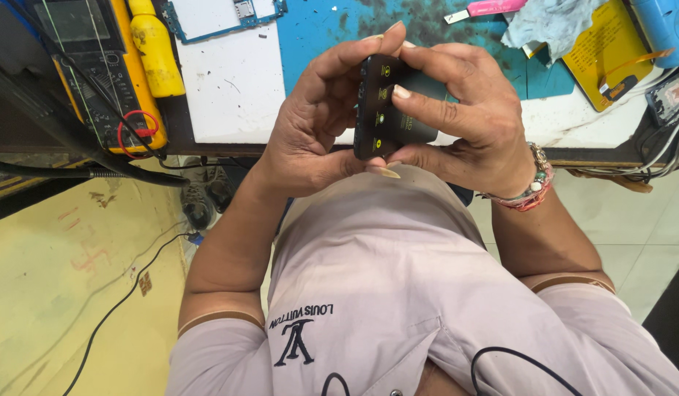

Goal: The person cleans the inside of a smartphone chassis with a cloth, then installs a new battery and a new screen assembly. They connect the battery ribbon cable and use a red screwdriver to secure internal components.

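Note:
A small black device (382,110) with a row of round yellow-green marks on its face is held upright in front of my chest, above the table's near edge. My left hand (317,121) wraps its left side, fingers curled over the top and thumb under the bottom. My right hand (471,121) grips its right side, with the index finger laid across the face. A beaded bracelet (534,183) sits on my right wrist.
On the table lie a white sheet (237,81), a blue mat (325,29), a yellow multimeter (97,66) with red and black leads, a yellow bottle (155,48), a circuit board (215,15), a crumpled cloth (548,22) and a yellow pad (607,51). Cables hang at the right edge.

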